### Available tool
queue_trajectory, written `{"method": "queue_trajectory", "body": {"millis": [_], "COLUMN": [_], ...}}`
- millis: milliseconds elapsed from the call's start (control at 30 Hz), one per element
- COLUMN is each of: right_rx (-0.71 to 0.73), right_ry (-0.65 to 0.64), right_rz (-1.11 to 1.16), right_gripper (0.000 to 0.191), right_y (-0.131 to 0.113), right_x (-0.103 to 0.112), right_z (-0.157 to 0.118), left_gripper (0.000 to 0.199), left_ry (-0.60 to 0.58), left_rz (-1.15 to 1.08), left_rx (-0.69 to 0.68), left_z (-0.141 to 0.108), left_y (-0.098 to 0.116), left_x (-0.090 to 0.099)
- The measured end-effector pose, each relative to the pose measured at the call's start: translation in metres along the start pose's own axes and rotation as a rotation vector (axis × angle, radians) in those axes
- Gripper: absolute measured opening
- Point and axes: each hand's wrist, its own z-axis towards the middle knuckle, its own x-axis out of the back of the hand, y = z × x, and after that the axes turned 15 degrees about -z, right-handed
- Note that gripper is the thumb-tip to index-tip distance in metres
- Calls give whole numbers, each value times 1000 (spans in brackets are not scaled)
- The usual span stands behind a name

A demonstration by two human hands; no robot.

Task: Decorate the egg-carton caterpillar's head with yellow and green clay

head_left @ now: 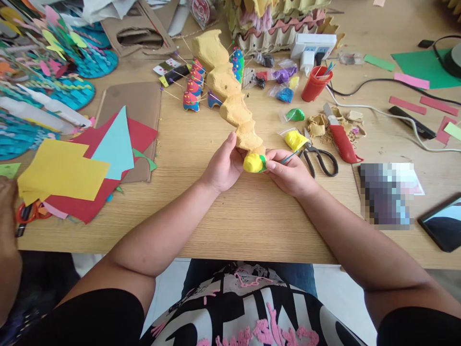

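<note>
A strip of tan egg carton (234, 109) slants away from me above the table, its cups in a row. Yellow clay (253, 163) covers the cup at its near end, with a patch of green clay (263, 161) beside it. My left hand (225, 166) is closed on the strip's near end from the left, thumb up. At the green patch, my right hand (291, 172) pinches a thin blue stick (290, 157), its fingertips against the strip's edge. The stick's tip is hidden. Just right of that hand lie black-handled scissors (320, 156) and a bag of yellow clay (296, 140).
Painted carton caterpillars (192, 89) stand behind the strip. A red cup (317, 84), a red-handled knife (341, 137), carton scraps (317, 126) and a power strip (312, 47) are to the right. Coloured paper (65, 168) lies left, near another person's arm (7, 240). A phone (442, 223) lies far right.
</note>
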Motion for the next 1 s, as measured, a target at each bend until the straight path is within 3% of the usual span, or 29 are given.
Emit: {"method": "queue_trajectory", "body": {"millis": [267,500,1000], "right_rx": [57,-33,-42], "right_ry": [38,-9,2], "right_rz": [-42,34,66], "right_gripper": [41,43,43], "right_y": [1,-1,-3], "right_x": [-2,0,-2], "right_z": [0,-2,0], "left_gripper": [56,52,51], "left_ry": [-6,-46,1], "left_rz": [6,-6,11], "left_rx": [34,43,34], "left_z": [0,0,0], "left_y": [-2,-3,-3], "left_x": [0,1,-1]}}
